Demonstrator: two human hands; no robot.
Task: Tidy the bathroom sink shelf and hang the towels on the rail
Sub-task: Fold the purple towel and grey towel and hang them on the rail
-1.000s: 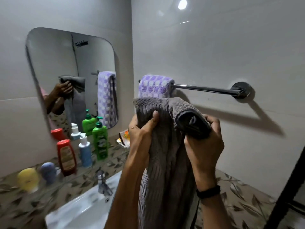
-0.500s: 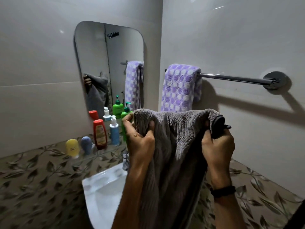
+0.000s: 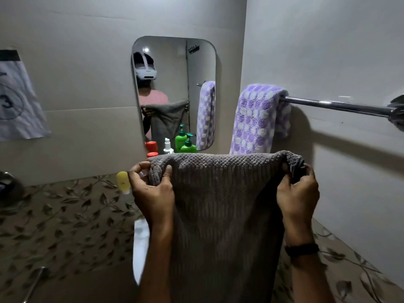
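Circled "3" on paper sheet [image 3: 19, 99]; grey towel [image 3: 223, 204] below the rail [image 3: 334, 106], left hand [image 3: 153, 193] and right hand [image 3: 297, 193] gripping its top corners.

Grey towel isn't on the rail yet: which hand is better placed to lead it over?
Right: the right hand grips the grey towel nearest the bare rail; the left hand is farther.
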